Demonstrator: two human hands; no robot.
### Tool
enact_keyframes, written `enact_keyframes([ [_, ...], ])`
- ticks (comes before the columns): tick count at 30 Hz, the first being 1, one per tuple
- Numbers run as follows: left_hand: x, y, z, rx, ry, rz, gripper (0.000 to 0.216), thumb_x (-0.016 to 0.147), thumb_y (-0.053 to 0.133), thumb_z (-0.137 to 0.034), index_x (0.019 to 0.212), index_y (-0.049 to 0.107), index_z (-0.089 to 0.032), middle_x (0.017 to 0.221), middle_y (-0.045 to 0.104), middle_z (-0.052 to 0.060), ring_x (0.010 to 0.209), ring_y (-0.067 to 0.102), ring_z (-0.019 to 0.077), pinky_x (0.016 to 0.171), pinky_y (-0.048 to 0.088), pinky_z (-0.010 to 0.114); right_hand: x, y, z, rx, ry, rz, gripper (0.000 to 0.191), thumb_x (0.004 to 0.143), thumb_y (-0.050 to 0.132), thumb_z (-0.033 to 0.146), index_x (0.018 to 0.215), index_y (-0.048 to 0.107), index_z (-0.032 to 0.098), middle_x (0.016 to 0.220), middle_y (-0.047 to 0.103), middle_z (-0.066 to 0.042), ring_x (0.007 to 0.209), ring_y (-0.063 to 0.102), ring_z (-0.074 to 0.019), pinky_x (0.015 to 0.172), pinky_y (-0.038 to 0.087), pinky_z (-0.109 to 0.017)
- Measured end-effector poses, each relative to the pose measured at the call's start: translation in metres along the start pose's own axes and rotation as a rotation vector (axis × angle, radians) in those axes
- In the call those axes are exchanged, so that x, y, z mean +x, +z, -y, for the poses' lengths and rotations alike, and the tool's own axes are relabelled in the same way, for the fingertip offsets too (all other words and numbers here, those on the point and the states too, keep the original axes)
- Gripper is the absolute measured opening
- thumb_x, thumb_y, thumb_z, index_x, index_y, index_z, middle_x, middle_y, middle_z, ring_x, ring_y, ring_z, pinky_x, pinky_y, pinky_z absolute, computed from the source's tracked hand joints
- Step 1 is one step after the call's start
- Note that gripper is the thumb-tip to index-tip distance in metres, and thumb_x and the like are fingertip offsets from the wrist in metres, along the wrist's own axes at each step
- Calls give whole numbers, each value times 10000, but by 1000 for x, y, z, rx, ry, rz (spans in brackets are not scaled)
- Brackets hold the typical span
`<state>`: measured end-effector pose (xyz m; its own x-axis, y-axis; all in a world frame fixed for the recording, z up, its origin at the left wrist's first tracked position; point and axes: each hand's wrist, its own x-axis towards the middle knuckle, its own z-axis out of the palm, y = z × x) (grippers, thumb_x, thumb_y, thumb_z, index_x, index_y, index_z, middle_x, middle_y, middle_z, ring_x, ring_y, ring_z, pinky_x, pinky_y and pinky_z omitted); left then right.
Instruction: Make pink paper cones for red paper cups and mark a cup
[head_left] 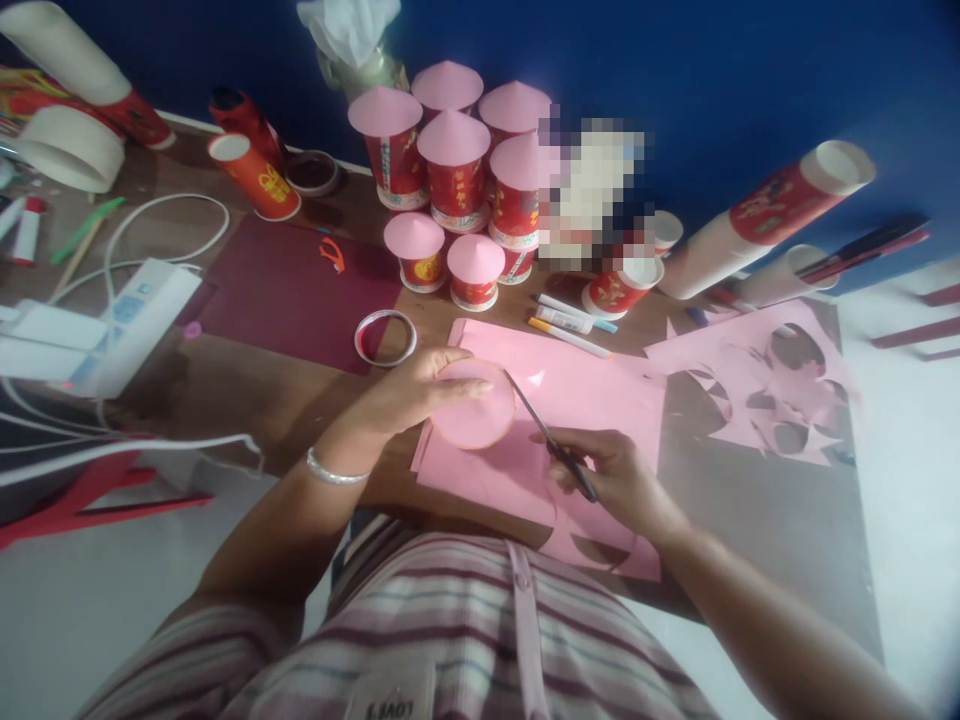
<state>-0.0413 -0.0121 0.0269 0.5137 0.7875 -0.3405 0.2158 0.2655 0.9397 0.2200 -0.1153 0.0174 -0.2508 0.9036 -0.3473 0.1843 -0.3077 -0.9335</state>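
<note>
My left hand [416, 385] presses a round, pale ring-shaped template [474, 408] flat on a pink paper sheet [592, 400] on the table; its fingers curl over the ring's near rim. My right hand [607, 475] pinches a thin dark pencil [547, 435] whose tip touches the ring's right edge. Round holes have been cut from the sheet's lower part near my right hand.
Red paper cups with pink cone lids [454, 165] cluster at the back. A tape roll [385, 337], markers [574, 325], a dark red sheet [292, 290], pink paper offcuts [772, 385], a white power strip [131, 320] with cables, and cardboard tubes [772, 205] surround the work spot.
</note>
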Motion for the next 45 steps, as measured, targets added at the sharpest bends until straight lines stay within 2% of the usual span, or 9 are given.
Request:
enact_keyframes([
  [5,0,0,0,-7,-5,30,446,784,820,-505,963,768,-100,903,766,93,762,673,178,644,492,255,-2,-2,-1,5,-12,4,426,801,824,404,1140,824,147,626,627,-12,545,492,-104,509,480,-258],
  [11,1,-1,2,-82,16,49,406,790,832,-463,1018,784,-131,1013,785,86,865,695,185,759,532,264,-3,-3,-1,0,-9,-2,421,801,819,391,1142,824,144,624,627,-13,537,491,-103,495,475,-255],
  [17,1,-2,-1,31,32,67,415,814,805,-503,986,796,-126,969,782,82,828,678,177,715,504,254,-2,-3,0,-25,11,19,438,797,820,422,1143,827,154,667,674,-34,555,518,-111,519,498,-266],
  [21,0,-3,-3,30,38,113,415,829,792,-511,1007,800,-137,977,785,78,828,680,173,715,503,250,-2,-2,0,-36,-9,29,442,810,809,444,1140,827,151,674,677,-36,553,512,-108,514,494,-262],
  [31,0,-3,-3,23,27,84,386,821,789,-491,977,798,-139,956,779,70,807,672,169,692,504,241,-4,-3,1,-43,7,19,450,805,819,441,1143,824,143,653,665,-32,555,503,-114,506,483,-265],
  [35,0,-3,-5,45,21,122,381,827,788,-496,984,802,-148,960,791,65,811,681,169,709,512,239,-2,-1,1,-41,-1,27,458,804,829,462,1133,827,144,671,683,-37,562,509,-114,516,480,-265],
  [41,1,-4,-5,20,5,154,382,825,792,-491,987,786,-145,967,789,67,809,678,166,702,515,234,-1,0,0,-15,-35,30,479,822,818,501,1137,826,141,640,635,-15,554,470,-103,519,453,-264],
  [45,1,-3,-4,-11,10,102,340,798,812,-454,888,753,-132,815,719,30,702,605,124,620,459,206,-3,-2,-1,-16,-16,21,476,816,820,475,1150,822,135,606,597,0,548,460,-103,521,453,-265],
])
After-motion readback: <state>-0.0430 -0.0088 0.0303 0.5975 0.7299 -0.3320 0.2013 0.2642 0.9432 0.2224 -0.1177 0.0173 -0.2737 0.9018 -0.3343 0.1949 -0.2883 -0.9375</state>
